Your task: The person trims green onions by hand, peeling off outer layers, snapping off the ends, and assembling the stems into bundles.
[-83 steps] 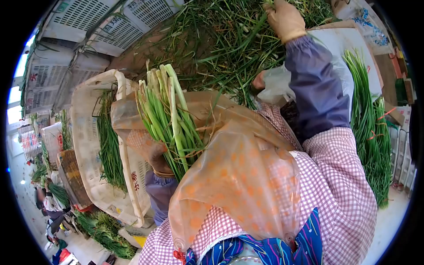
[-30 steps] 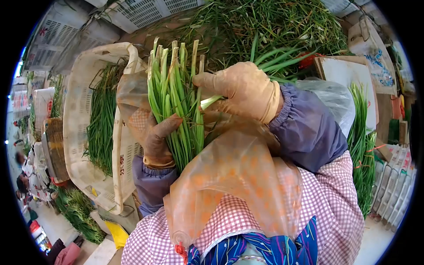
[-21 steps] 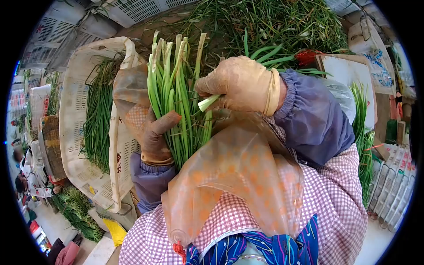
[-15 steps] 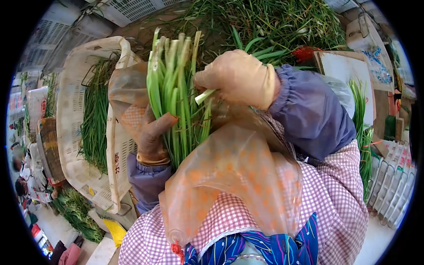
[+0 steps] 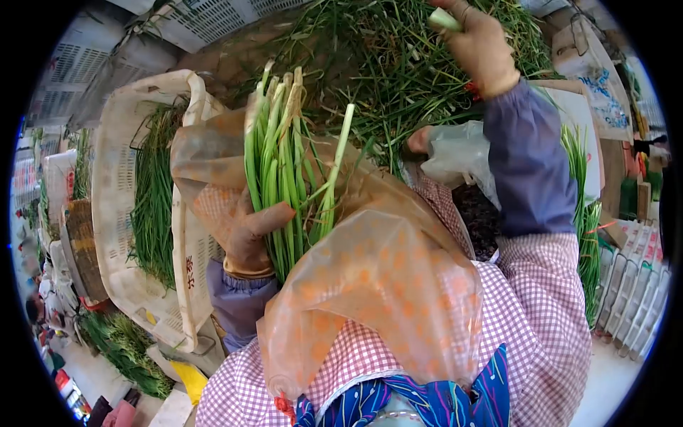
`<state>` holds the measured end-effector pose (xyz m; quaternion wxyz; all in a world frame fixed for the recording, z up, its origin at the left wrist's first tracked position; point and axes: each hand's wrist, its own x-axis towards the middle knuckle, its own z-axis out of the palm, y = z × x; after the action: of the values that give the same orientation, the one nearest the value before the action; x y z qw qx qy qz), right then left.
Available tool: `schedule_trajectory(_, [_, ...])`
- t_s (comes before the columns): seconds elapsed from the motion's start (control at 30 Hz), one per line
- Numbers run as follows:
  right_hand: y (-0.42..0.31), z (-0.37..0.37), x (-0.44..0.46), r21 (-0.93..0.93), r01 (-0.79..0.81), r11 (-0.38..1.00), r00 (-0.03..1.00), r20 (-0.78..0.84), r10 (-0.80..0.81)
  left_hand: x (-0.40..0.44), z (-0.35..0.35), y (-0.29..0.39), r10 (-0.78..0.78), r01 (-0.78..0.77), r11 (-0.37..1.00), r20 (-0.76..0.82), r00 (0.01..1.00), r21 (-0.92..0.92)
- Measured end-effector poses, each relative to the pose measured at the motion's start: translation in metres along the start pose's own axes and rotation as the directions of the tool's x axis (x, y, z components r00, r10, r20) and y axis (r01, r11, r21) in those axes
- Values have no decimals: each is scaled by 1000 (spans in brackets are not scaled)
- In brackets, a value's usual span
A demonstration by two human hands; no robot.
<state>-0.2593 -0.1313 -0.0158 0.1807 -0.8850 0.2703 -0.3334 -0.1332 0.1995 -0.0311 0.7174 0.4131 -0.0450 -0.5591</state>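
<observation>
My left hand [image 5: 252,228], in a worn glove, is closed round a bunch of long green stalks with pale ends [image 5: 281,164]. The bunch stands nearly upright, its lower part resting by the clear plastic apron [image 5: 370,285] over my lap. One stalk [image 5: 340,153] leans out to the right of the bunch. At the top right, my gloved right hand [image 5: 486,53] is raised and closed on a short green stalk [image 5: 446,19], whose cut pale end shows. Its fingertips are partly out of view. Below that hand lies the heap of loose green leaves [image 5: 398,78].
A white plastic crate [image 5: 186,249] with long green leaves [image 5: 155,199] stands at the left. A clear plastic bag [image 5: 462,153] sits below my right arm. Upright green bundles [image 5: 587,263] and a white board [image 5: 569,114] are on the right.
My right hand has moved up and to the right, away from the bunch, with a stalk in it. The bunch in my left hand looks thinner and has shifted slightly down.
</observation>
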Motion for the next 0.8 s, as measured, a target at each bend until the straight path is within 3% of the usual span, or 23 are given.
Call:
schedule_trajectory(0.1, [-78, 7, -49, 268, 118, 956, 878, 421, -226, 4, 19, 3, -17, 17, 1000, 19, 1000, 14])
schedule_trajectory(0.2, [-124, 14, -67, 241, 313, 919, 561, 734, -383, 5, 5, -3, -30, 33, 993, -32, 999, 112])
schedule_trajectory(0.37, [-122, 35, -65, 372, 325, 870, 545, 677, -493, -2, 15, -1, 27, -29, 999, -59, 998, -21])
schedule_trajectory(0.4, [-120, 36, -65, 429, 301, 852, 544, 656, -523, -3, 12, 1, 10, -11, 999, -31, 999, -51])
schedule_trajectory(0.47, [-124, 40, -69, 364, 378, 851, 562, 641, -523, -2, -1, -3, 11, -11, 1000, -19, 1000, -9])
schedule_trajectory(0.53, [-132, 41, -75, 164, 533, 830, 600, 619, -507, 0, -8, -3, 16, -16, 999, -1, 1000, 36])
schedule_trajectory(0.6, [-128, 44, -77, 144, 579, 803, 628, 549, -552, -3, -11, -2, -25, 23, 998, 28, 999, 59])
schedule_trajectory(0.73, [-86, 54, -51, -93, 476, 875, 837, 353, -418, -3, -24, -11, -20, 16, 998, 69, 997, 65])
schedule_trajectory(0.77, [-69, 52, -37, -282, 366, 887, 906, 328, -269, -4, -24, -10, -20, 15, 997, 74, 997, 69])
schedule_trajectory(0.8, [-34, 52, -20, -419, 306, 855, 948, 214, -235, -5, -23, -9, -18, 12, 997, 77, 997, 74])
